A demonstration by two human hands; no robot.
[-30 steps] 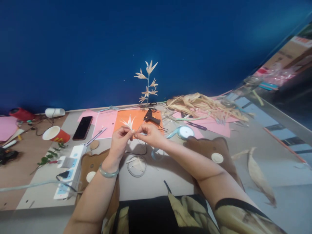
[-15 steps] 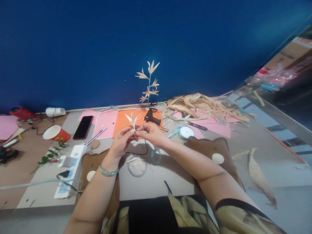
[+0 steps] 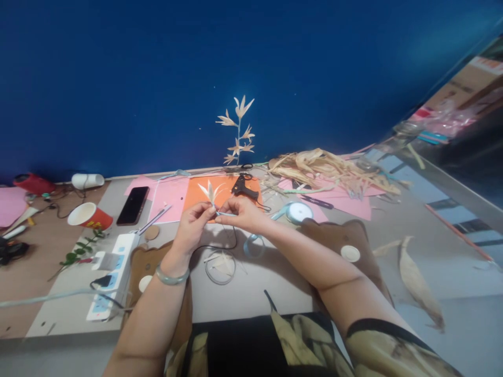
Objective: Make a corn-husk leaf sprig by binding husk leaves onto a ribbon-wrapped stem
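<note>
Hands meeting above table centre, left hand (image 3: 192, 226) pinching husk flower (image 3: 211, 191), right hand (image 3: 240, 214) seemingly gripping its ribbon-wrapped stem, glue gun (image 3: 244, 187) just behind, power strip (image 3: 113, 272) left, clear tabletop (image 3: 251, 293) nearer.

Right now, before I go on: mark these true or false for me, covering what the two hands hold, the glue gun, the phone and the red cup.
1. Both hands pinch a small pale husk flower. True: the left hand grips its base and the right hand holds the pale blue ribbon at it.
2. The glue gun is in the right hand. False: it lies on the orange sheet beyond the hands.
3. The phone lies screen up left of the pink sheet. True.
4. The red cup stands upright. False: it lies on its side.
5. The left wrist wears a bangle. True.
</note>
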